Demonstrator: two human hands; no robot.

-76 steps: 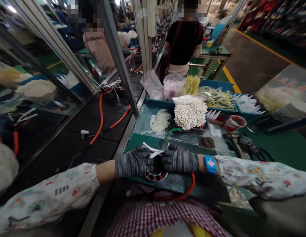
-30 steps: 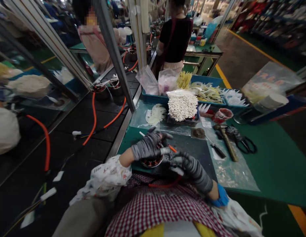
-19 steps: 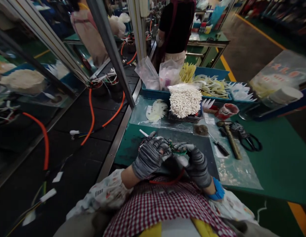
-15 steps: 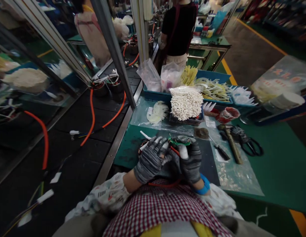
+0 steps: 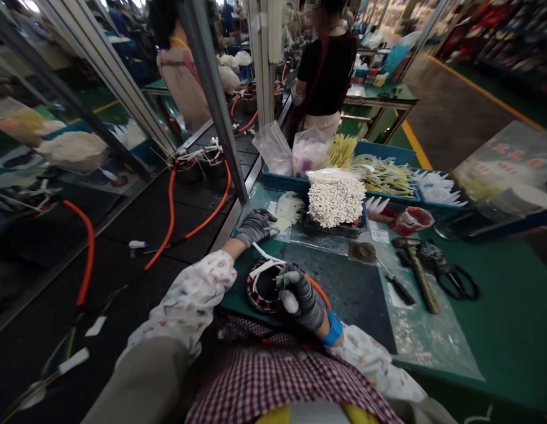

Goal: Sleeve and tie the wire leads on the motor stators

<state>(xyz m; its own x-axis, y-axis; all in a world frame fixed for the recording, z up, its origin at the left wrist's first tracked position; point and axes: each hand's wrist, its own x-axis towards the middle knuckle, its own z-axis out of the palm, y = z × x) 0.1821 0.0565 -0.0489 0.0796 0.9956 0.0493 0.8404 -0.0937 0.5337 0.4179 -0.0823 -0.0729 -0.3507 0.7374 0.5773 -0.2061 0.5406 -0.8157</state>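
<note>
A motor stator (image 5: 264, 303), ring-shaped with copper-coloured windings and white sleeves, lies on the green bench. My right hand (image 5: 303, 297), in a grey glove, is at its right rim, thumb and fingers closed around a thin green wire (image 5: 284, 283). An orange sleeve (image 5: 320, 288) curves from the stator behind this hand. My left hand (image 5: 255, 227), also gloved, reaches out beyond the stator with its fingers extended. Its fingertips are at the left edge of a fan of pale yellow film pieces (image 5: 289, 212) on a plastic sheet; whether they touch one is unclear.
A bundle of white-tipped sticks (image 5: 335, 200) stands behind the stator. Blue bins (image 5: 388, 152) hold yellowish strips. To the right lie a hammer (image 5: 418, 277), a screwdriver (image 5: 399, 282) and black scissors (image 5: 456, 282). On the left, a dark conveyor (image 5: 153, 294) carries more stators.
My left hand has left the stator and moved forward and left to the pale film pieces. My right hand has shifted left and nearer to me, exposing the stator.
</note>
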